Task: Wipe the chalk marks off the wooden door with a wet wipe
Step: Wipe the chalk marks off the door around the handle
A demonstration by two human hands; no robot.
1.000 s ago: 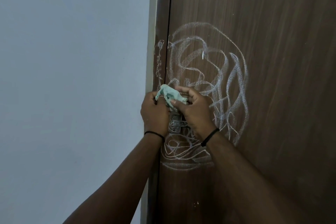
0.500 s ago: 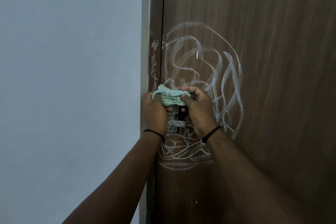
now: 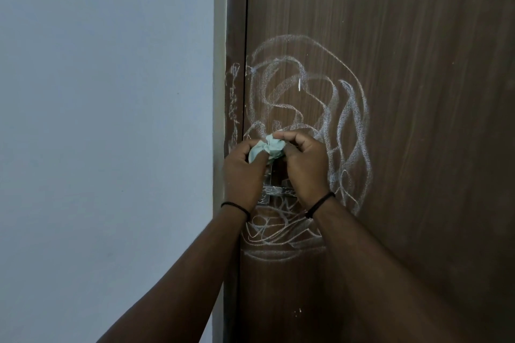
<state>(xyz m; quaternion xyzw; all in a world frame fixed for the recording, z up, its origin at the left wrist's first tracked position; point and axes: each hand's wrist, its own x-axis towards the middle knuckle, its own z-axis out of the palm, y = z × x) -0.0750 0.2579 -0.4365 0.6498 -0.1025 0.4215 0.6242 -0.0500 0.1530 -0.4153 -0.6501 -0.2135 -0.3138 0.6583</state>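
A dark brown wooden door [image 3: 418,92] fills the right half of the view. White chalk scribbles [image 3: 345,125] loop across it near its left edge and run on below my wrists. A crumpled pale green wet wipe [image 3: 267,149] is held between both hands in front of the door. My left hand [image 3: 242,175] grips its left side. My right hand [image 3: 303,167] pinches its right side with fingertips. A metal door latch [image 3: 271,189] shows partly between my hands.
A plain pale wall [image 3: 106,120] takes up the left half. The brown door frame [image 3: 234,36] runs vertically between wall and door, with faint chalk marks on it. A black band circles each wrist.
The wipe was spread a little between my hands half a second ago and is now bunched into a tighter wad. Both hands stay at the latch.
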